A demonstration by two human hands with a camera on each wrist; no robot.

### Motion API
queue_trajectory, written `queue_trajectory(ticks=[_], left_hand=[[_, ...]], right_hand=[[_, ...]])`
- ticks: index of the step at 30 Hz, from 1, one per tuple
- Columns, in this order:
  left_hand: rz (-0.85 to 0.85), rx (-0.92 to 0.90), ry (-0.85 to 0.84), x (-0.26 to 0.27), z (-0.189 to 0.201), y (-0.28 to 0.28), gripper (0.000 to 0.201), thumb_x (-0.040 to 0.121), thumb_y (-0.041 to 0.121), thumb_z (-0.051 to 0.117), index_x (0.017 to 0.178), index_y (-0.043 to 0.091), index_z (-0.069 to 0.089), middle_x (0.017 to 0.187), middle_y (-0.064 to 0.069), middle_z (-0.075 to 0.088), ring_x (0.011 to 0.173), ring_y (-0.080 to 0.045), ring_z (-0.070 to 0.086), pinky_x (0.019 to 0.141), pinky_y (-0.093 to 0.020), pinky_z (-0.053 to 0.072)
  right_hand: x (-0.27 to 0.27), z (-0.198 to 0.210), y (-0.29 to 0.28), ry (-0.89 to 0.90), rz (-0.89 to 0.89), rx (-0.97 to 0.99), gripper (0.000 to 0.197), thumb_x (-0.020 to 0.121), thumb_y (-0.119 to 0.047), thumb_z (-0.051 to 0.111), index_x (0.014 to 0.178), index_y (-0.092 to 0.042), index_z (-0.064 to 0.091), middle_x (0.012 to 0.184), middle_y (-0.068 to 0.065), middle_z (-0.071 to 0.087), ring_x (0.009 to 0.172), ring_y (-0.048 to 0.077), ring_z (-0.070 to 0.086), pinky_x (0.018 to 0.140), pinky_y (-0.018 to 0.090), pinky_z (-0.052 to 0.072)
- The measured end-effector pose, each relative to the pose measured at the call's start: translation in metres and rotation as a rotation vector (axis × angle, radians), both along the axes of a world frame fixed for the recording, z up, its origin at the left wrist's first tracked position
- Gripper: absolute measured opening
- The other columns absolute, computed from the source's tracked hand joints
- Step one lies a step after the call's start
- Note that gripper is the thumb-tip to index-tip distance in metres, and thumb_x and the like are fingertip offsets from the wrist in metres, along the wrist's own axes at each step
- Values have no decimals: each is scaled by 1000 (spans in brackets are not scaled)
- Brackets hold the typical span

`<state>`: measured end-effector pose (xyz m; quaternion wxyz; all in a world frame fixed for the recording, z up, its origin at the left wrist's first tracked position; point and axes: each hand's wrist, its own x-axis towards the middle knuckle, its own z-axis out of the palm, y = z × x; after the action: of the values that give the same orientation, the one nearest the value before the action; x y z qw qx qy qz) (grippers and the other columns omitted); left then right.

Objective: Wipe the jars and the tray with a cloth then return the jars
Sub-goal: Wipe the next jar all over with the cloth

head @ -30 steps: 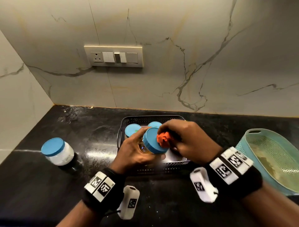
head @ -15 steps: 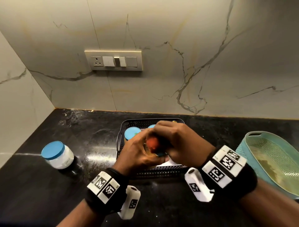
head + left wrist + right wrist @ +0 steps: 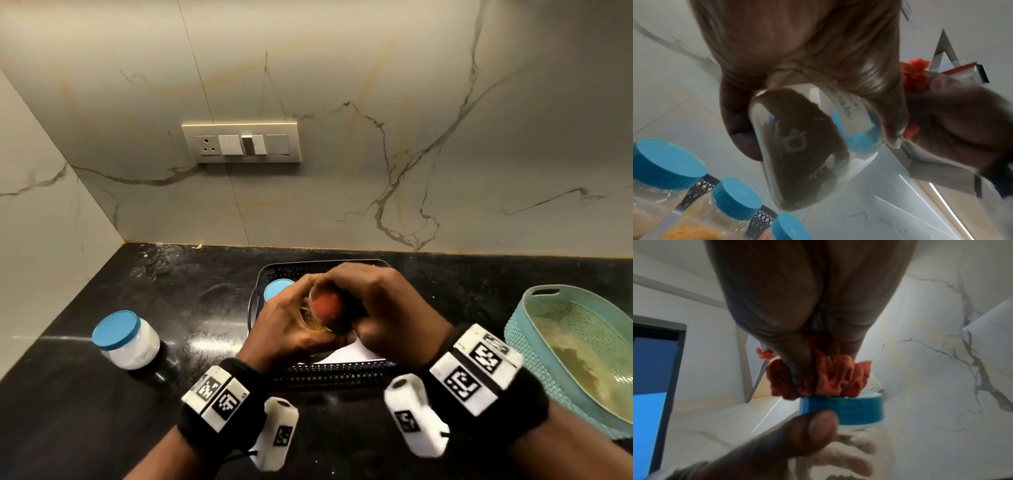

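Your left hand (image 3: 287,329) and right hand (image 3: 383,308) meet above the near half of the black tray (image 3: 329,375), both wrists in black bands with white marker tags. Left hand: fingers and thumb curl round a clear jar (image 3: 807,146), held tilted on its side, brown powder inside, a handwritten label partly under your thumb. Right hand: fingers bunch an orange cloth (image 3: 826,374) and press it onto the top of the jar's blue lid (image 3: 842,408); in the right wrist view the cloth sits right on the lid, and your left thumb (image 3: 818,425) lies against the lid's edge. From the head view the cloth shows as an orange patch (image 3: 327,306) between the two hands; the lid is mostly hidden there.

In the tray, behind and left of the hands, one blue-lidded jar (image 3: 278,289) shows from the head view; the left wrist view shows three blue-lidded jars (image 3: 735,198) standing in a row along the tray's perforated wall. A white sheet (image 3: 352,354) lies on the tray floor under your right hand.

Well left of the tray, a jar of white powder (image 3: 126,337) with a blue lid stands alone on the black counter (image 3: 85,411). Right of the tray sits a teal basket (image 3: 534,342). Behind the tray, a marble wall with a switch plate (image 3: 241,142).
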<state>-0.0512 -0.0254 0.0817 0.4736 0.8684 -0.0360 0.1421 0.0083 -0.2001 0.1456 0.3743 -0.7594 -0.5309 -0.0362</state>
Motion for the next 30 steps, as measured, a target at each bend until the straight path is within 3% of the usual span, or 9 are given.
queue_trajectory(ticks=[4, 10, 14, 17, 20, 24, 26, 28, 30], left_hand=[[-18, -79, 31, 0, 1, 0, 74, 65, 38, 95, 129, 25, 60, 115, 13, 71, 107, -11, 69, 89, -25, 57], [-45, -64, 26, 6, 7, -18, 67, 67, 28, 95, 125, 28, 61, 109, 19, 70, 96, -7, 69, 79, -14, 52], [-38, -102, 33, 7, 9, -18, 67, 64, 28, 96, 123, 28, 63, 105, 14, 73, 93, -7, 71, 77, -13, 52], [-59, -164, 70, 5, 5, -15, 75, 61, 40, 93, 127, 25, 62, 110, 11, 73, 100, -11, 71, 84, -20, 56], [-25, -357, 142, 9, 3, -15, 76, 59, 43, 90, 127, 24, 61, 114, 9, 74, 107, -10, 70, 91, -25, 56], [80, -746, 186, 19, 10, -24, 95, 46, 53, 97, 127, 20, 61, 114, -1, 76, 107, -21, 72, 86, -35, 61], [76, -837, 230, 21, 14, -29, 96, 51, 62, 93, 131, 20, 60, 122, -11, 72, 115, -31, 69, 91, -50, 60], [-37, -887, 281, 21, 16, -31, 90, 66, 57, 89, 138, 15, 55, 135, -23, 62, 122, -42, 63, 97, -64, 52], [-158, -929, 301, 19, 16, -30, 86, 72, 43, 89, 142, 9, 51, 138, -29, 58, 121, -45, 62, 97, -66, 50]], right_hand=[[17, 2, -29, 47, 49, -149, 35, 76, 8, 67, 100, -17, 71, 96, -10, 67, 90, 5, 63, 81, 21, 51], [43, 4, -14, -30, -116, -99, 42, 67, 10, 67, 100, -16, 71, 94, -1, 71, 86, 15, 64, 75, 37, 54], [28, 9, -12, 26, 16, -52, 37, 67, 6, 67, 101, -11, 70, 96, 2, 70, 89, 18, 66, 76, 37, 53], [25, 9, -40, 164, 79, -144, 35, 73, 8, 74, 100, -15, 71, 93, -10, 68, 87, 3, 65, 73, 22, 51], [40, 10, -70, 229, -17, -201, 42, 77, 10, 71, 102, -23, 72, 94, -13, 71, 91, 2, 67, 75, 20, 54], [39, 9, -78, 444, -79, 108, 30, 82, 1, 76, 104, -18, 72, 94, -5, 74, 83, 8, 71, 67, 18, 55], [27, 5, -69, 512, -57, 216, 27, 79, -11, 77, 105, -15, 71, 97, -2, 74, 86, 15, 73, 70, 26, 60], [20, -4, -60, 492, -62, 289, 29, 80, -3, 78, 105, -14, 71, 99, 0, 74, 88, 19, 72, 73, 34, 61], [22, -9, -57, 467, -108, 374, 35, 80, 9, 75, 104, -15, 70, 99, -2, 74, 87, 15, 72, 71, 29, 57]])
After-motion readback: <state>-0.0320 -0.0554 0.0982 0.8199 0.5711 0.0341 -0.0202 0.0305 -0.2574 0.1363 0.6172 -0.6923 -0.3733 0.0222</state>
